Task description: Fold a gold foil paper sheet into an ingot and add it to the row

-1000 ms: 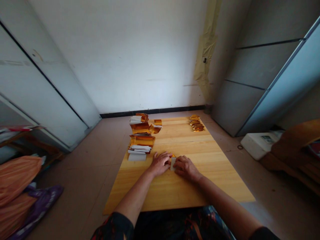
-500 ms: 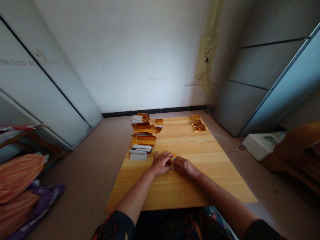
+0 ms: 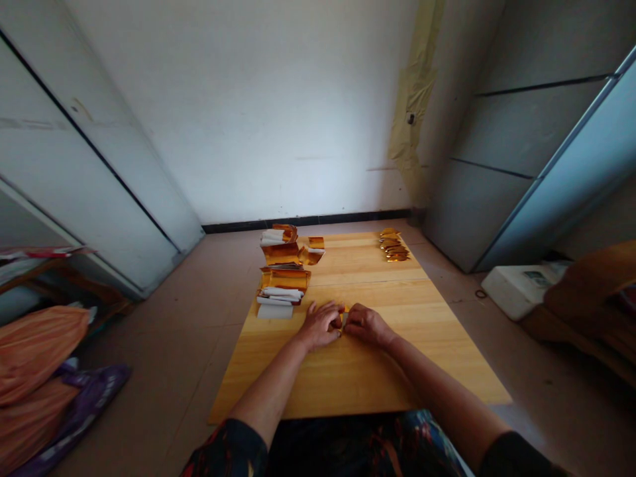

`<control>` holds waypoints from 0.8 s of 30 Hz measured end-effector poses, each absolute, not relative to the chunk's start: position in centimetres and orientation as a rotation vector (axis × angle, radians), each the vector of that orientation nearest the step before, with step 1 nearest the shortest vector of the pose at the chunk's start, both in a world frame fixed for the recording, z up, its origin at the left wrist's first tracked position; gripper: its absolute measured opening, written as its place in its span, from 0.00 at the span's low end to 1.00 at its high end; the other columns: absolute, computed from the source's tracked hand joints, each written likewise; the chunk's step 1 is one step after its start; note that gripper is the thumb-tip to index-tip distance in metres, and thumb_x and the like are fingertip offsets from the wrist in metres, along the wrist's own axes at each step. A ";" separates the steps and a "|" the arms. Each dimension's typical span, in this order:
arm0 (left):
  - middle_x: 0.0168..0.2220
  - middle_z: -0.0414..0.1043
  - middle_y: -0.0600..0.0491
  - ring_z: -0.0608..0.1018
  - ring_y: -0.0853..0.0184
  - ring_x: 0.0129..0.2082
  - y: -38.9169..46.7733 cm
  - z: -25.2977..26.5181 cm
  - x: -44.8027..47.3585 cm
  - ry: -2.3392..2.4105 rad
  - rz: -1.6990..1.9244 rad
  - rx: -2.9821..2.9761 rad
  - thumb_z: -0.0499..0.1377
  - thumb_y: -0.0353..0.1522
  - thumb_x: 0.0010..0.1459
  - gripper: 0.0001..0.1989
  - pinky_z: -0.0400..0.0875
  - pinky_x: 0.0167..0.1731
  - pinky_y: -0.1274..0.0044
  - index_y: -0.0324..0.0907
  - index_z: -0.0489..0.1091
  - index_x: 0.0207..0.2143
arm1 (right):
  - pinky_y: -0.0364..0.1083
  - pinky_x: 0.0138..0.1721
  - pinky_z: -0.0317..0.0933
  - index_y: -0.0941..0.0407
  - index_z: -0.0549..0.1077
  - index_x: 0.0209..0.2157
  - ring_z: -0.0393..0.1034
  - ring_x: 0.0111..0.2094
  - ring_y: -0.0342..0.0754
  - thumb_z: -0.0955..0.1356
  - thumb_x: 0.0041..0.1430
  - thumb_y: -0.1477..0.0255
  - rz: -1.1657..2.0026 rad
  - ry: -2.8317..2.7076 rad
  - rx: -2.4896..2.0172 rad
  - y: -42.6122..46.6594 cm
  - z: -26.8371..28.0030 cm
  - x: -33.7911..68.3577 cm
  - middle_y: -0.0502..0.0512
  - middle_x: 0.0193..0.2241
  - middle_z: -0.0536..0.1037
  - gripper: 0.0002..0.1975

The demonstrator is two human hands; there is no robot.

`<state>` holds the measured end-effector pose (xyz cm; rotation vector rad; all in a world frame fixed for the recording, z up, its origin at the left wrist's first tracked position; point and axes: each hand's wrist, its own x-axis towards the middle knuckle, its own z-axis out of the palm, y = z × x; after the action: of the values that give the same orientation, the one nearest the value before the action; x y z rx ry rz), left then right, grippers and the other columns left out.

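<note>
Fingers (image 3: 350, 324) of two bare hands pinch a small gold-and-white paper piece (image 3: 345, 319).
The left hand (image 3: 320, 326), fingers curved, grips its left side; the right hand (image 3: 368, 326), fingers bunched, grips its right side, above the middle of a pale wooden table (image 3: 422, 358). To the left lie stacks of shiny gold, white-backed paper sheets (image 3: 284, 279); near the far right corner, a row of folded gold paper pieces (image 3: 394, 245). Beyond the table sit a white box (image 3: 511, 293) at right and, at left, an orange plastic bag (image 3: 40, 351) and a purple plastic bag (image 3: 94, 394), contents hidden.
</note>
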<state>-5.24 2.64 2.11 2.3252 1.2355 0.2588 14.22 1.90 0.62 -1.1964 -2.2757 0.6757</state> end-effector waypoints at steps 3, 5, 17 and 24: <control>0.60 0.61 0.52 0.57 0.56 0.62 2.7 2.0 -5.4 1.223 0.269 2.330 0.59 0.36 0.52 0.20 0.38 0.59 0.54 0.49 0.66 0.49 | 0.37 0.30 0.57 0.57 0.75 0.26 0.66 0.28 0.39 0.68 0.54 0.73 0.638 -2.275 -1.395 2.2 1.0 13.6 0.51 0.30 0.71 0.05; 0.60 0.60 0.51 0.57 0.56 0.62 2.7 1.8 -5.4 1.209 0.271 2.340 0.58 0.37 0.53 0.22 0.38 0.59 0.54 0.49 0.64 0.52 | 0.37 0.29 0.56 0.57 0.75 0.26 0.66 0.28 0.39 0.67 0.54 0.72 0.623 -2.282 -1.470 2.3 1.1 13.2 0.51 0.30 0.71 0.06; 0.59 0.61 0.51 0.58 0.58 0.62 2.6 2.0 -5.3 1.234 0.281 2.328 0.57 0.34 0.53 0.25 0.37 0.60 0.54 0.49 0.61 0.55 | 0.38 0.30 0.54 0.57 0.76 0.29 0.67 0.30 0.41 0.67 0.53 0.74 0.563 -2.348 -1.652 2.3 2.2 12.5 0.54 0.33 0.74 0.05; 0.59 0.62 0.52 0.59 0.58 0.61 2.6 1.5 -5.1 1.261 0.324 2.326 0.58 0.35 0.54 0.22 0.38 0.60 0.54 0.50 0.63 0.53 | 0.38 0.28 0.51 0.57 0.76 0.28 0.66 0.29 0.40 0.67 0.52 0.73 0.548 -2.381 -1.697 2.5 2.2 12.3 0.52 0.32 0.74 0.05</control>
<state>-5.10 2.59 1.52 2.3260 1.2610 0.3240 12.35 2.53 2.20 -1.6965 -2.3806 0.5479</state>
